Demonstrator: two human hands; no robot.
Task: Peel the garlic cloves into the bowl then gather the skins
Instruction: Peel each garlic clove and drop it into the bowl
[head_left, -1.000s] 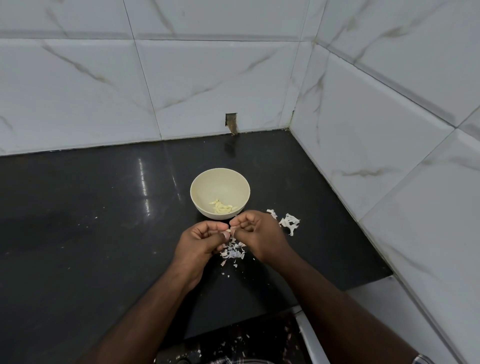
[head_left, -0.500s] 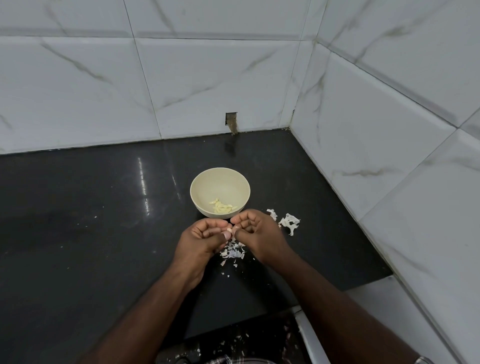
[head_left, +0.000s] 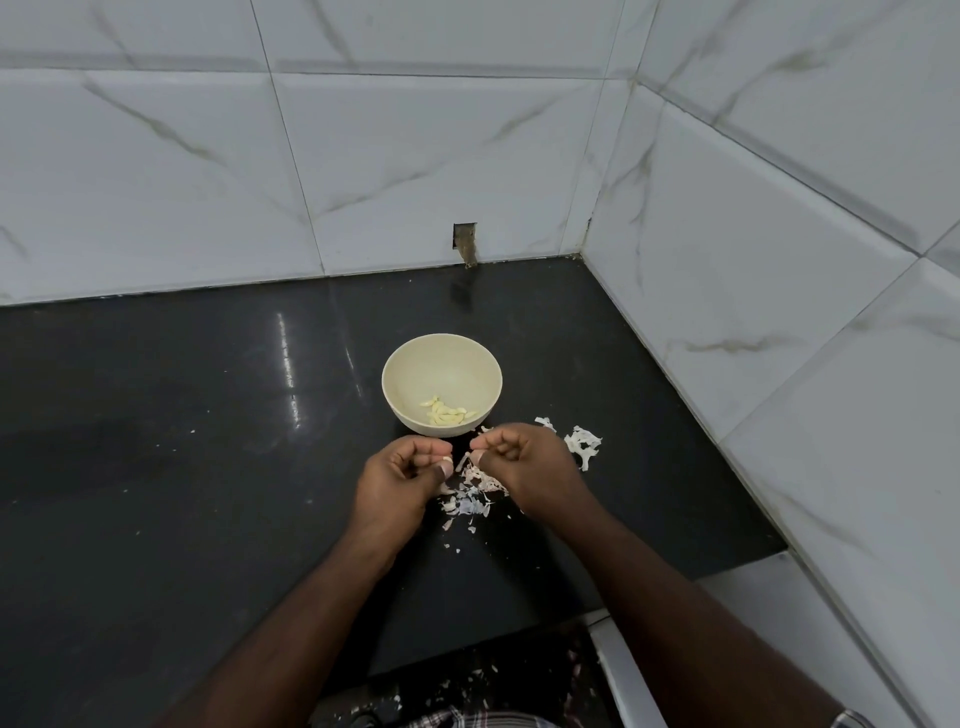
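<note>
Your hands have drawn a little apart: a moment ago the fingertips met over one spot, and now a gap has opened between them with a pale sliver, the clove (head_left: 460, 460) or its skin, showing in it. I read that as a strip of skin coming away, so this clove is close to bare and should soon go into the bowl (head_left: 441, 383).

Your left hand (head_left: 402, 478) is curled, its thumb and forefinger pinched at the near end of the sliver; the clove itself is too small and too hidden to say exactly how it sits in the fingers. Your right hand (head_left: 524, 467) is curled too, fingertips pinching at the other side of the gap, probably on loose skin, though I cannot tell for sure. Both hands hover just in front of the bowl, above the tabletop (head_left: 182, 441).

Several peeled cloves (head_left: 447, 413) already lie in the bottom of the bowl. Beneath your hands is a scatter of skins (head_left: 470, 501), and a second small pile (head_left: 582, 444) lies just right of your right hand. None of it is gathered yet, so that step remains.
</note>
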